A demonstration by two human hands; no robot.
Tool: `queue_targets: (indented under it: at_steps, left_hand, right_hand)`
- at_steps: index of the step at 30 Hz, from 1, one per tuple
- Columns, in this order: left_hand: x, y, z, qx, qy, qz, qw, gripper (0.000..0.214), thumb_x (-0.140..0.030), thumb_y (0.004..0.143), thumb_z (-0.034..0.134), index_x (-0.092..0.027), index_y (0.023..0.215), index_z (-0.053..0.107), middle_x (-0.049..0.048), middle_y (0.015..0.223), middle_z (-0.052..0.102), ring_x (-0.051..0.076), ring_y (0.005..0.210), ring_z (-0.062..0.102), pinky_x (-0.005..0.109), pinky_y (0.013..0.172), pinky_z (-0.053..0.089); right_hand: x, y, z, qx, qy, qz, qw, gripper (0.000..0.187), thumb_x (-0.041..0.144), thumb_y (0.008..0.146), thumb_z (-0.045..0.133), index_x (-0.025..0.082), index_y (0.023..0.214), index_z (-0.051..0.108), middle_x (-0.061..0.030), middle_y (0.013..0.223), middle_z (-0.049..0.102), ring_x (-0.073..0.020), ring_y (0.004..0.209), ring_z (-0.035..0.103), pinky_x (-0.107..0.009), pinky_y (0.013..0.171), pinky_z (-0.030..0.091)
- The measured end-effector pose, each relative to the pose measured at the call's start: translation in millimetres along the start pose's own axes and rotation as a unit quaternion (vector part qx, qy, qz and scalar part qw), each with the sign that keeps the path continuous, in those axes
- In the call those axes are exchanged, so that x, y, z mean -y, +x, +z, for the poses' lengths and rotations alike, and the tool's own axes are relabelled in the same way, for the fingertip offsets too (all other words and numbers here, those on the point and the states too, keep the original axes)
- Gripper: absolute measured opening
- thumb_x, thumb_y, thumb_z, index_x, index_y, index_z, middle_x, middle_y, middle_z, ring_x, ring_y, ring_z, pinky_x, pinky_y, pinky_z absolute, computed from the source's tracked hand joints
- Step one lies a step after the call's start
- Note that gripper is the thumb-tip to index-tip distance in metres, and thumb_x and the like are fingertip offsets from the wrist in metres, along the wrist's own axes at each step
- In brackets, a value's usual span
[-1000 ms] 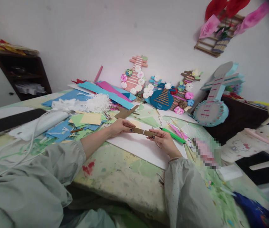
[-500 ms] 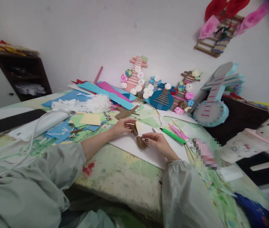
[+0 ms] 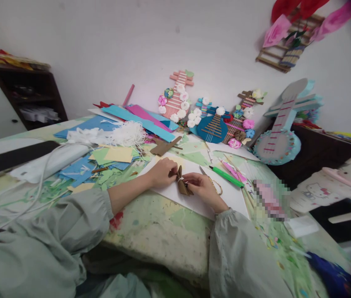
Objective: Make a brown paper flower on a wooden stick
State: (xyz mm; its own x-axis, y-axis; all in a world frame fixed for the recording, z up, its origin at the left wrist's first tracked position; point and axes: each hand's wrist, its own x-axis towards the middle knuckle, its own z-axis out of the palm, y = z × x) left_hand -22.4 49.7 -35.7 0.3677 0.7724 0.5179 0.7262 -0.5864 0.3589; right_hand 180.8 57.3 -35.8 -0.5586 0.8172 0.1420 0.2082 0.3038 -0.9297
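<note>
A bundle of folded brown paper (image 3: 183,188), cinched at its middle with a white tie, fans out at both ends like a bow. My left hand (image 3: 163,172) has its fingers closed at the upper end of the bundle. With thumb and fingers, my right hand (image 3: 205,189) pinches the right side near the tie and lower fan. Both hands are just above a white sheet (image 3: 194,205) on the table. Beside my right hand lie scissors (image 3: 218,188) with gold handles, partly hidden by it, and a green pen-like tool (image 3: 227,176).
Paper scraps (image 3: 113,157), a heap of white string (image 3: 128,134) and a phone (image 3: 17,157) lie to the left. Decorated paper instruments (image 3: 212,128) lean along the wall. A white cup (image 3: 313,188) stands at the right. Brown cut paper (image 3: 164,147) lies behind the sheet.
My left fingers have curled in around the bundle's upper end. The bundle has turned more upright, and my right hand has shifted slightly, showing the scissors' handles. The view has shifted a little.
</note>
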Motion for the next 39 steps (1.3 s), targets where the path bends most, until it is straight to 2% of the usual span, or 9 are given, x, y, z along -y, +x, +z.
queue_targets:
  at_steps: [6,9,16,26,35,39]
  left_hand:
    - [-15.7,-2.0,-3.4,0.071,0.015,0.019,0.997,0.031,-0.045,0.071,0.062,-0.015,0.079,0.062,0.0075,0.078,0.064,0.023,0.083,0.053,0.034,0.078,0.037]
    - [-22.1,-2.9,-5.3,0.087,0.038,0.01,0.995,0.04,-0.051,0.068,0.062,-0.014,0.083,0.064,0.0102,0.081,0.064,0.026,0.087,0.053,0.035,0.077,0.038]
    - [-17.6,-2.8,-3.9,0.102,0.006,0.006,0.995,0.027,-0.03,0.063,0.065,-0.016,0.085,0.067,0.0071,0.085,0.067,0.025,0.09,0.055,0.033,0.083,0.038]
    - [-4.6,2.7,-11.6,0.146,-0.15,0.036,0.977,0.026,-0.031,0.066,0.068,-0.016,0.088,0.071,0.0049,0.082,0.069,0.019,0.082,0.059,0.026,0.076,0.04]
    - [5.8,4.1,-16.7,0.203,-0.186,0.051,0.96,0.031,-0.031,0.07,0.065,-0.017,0.097,0.068,0.0056,0.091,0.068,0.021,0.088,0.06,0.026,0.075,0.041]
    - [0.0,0.5,-16.3,0.168,-0.174,0.027,0.97,0.033,-0.022,0.067,0.062,-0.017,0.1,0.061,0.0051,0.093,0.066,0.019,0.083,0.06,0.026,0.074,0.042]
  right_hand:
    - [4.6,-1.7,4.3,-0.025,-0.105,-0.046,0.993,0.031,0.017,0.068,0.061,0.019,0.098,0.065,-0.0036,0.084,0.07,-0.0154,0.076,0.065,-0.029,0.071,0.051]
    - [8.5,-2.6,6.2,-0.022,-0.145,-0.073,0.987,0.034,0.014,0.069,0.058,0.02,0.101,0.065,-0.0022,0.082,0.069,-0.0147,0.075,0.064,-0.028,0.07,0.05]
    - [11.2,-3.6,5.6,-0.043,-0.226,-0.13,0.964,0.038,0.007,0.068,0.052,0.022,0.1,0.066,-0.0005,0.081,0.069,-0.0143,0.074,0.062,-0.028,0.072,0.047]
    - [12.9,-3.7,2.9,-0.032,-0.242,-0.127,0.961,0.038,0.005,0.071,0.049,0.022,0.099,0.066,-0.0025,0.083,0.069,-0.0152,0.074,0.061,-0.028,0.068,0.046]
    - [12.4,-4.4,2.4,-0.034,-0.255,-0.123,0.958,0.036,0.005,0.071,0.048,0.022,0.097,0.067,-0.0023,0.084,0.069,-0.0154,0.075,0.06,-0.029,0.07,0.046]
    - [14.6,-5.1,2.6,-0.035,-0.25,-0.13,0.959,0.03,0.006,0.069,0.049,0.02,0.089,0.065,-0.0019,0.084,0.068,-0.0148,0.075,0.06,-0.027,0.07,0.045]
